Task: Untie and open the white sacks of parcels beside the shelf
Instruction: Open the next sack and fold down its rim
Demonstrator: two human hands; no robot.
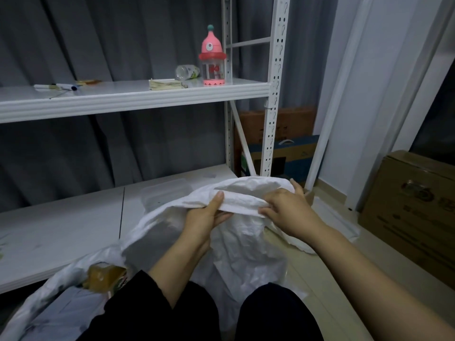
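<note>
Both hands grip white sack rim (fingers curled).

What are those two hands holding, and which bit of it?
The white sack, by its crumpled top edge: left hand and right hand both grip that folded rim.

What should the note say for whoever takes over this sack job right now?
Left hand: fingers curled on the folded rim of the white sack.
Right hand: pinches the same rim, further right.
The sack stands on the floor in front of the knees, beside the shelf.
Done: no tie shows at its mouth. The second sack, lower left, gapes open with a brown parcel showing.
Left: spread this mouth fully open.
</note>
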